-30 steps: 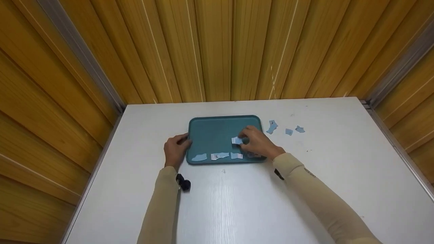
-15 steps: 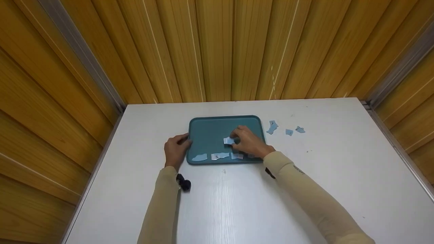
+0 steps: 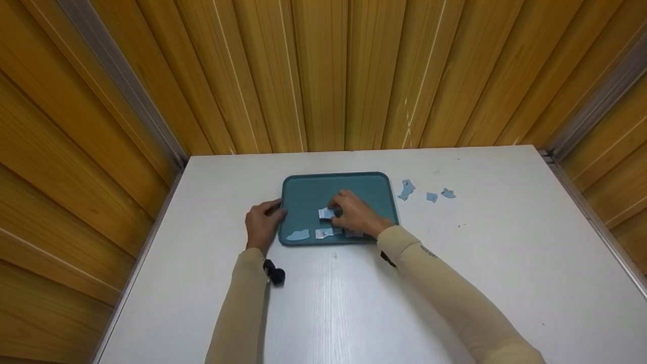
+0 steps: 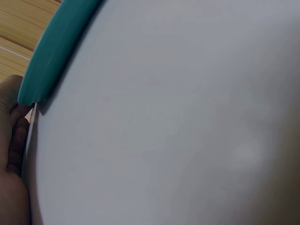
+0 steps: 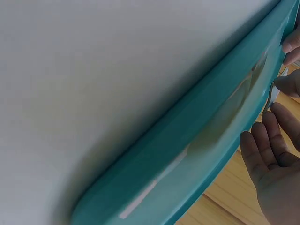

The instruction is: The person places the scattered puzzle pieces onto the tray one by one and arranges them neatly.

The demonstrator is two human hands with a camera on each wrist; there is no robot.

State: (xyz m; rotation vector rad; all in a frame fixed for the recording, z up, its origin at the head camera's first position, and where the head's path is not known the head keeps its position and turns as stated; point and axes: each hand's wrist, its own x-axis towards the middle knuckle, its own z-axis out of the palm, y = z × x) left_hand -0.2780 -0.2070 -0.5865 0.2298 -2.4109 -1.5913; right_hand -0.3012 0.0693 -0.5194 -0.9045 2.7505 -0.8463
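My right hand (image 3: pixel 354 212) pinches a small light-blue torn paper piece (image 3: pixel 326 214) between thumb and forefinger, over the middle of the teal tray (image 3: pixel 311 192). Seen from the right wrist, the paper piece (image 5: pixel 273 96) is nearly edge-on and the other fingers (image 5: pixel 262 143) extend beside it. At the tray's left edge, my left hand (image 3: pixel 261 226) grips the rim with thumb and fingers. Along the tray's near side lie a wavy blue paper piece (image 3: pixel 297 235), a paper piece with a pale end (image 3: pixel 322 233) and another piece (image 3: pixel 355 234), partly covered by the right hand.
On the white table (image 3: pixel 323 293), right of the tray, lie a long torn paper piece (image 3: pixel 406 189), a small squarish piece (image 3: pixel 431 197) and a jagged piece (image 3: pixel 448 193). A yellow wood-look wall (image 3: pixel 323 76) rises behind the table's far edge.
My right hand has moved left across the tray, carrying the pinched paper piece from the right part to the middle. The left hand stays at the tray's left edge.
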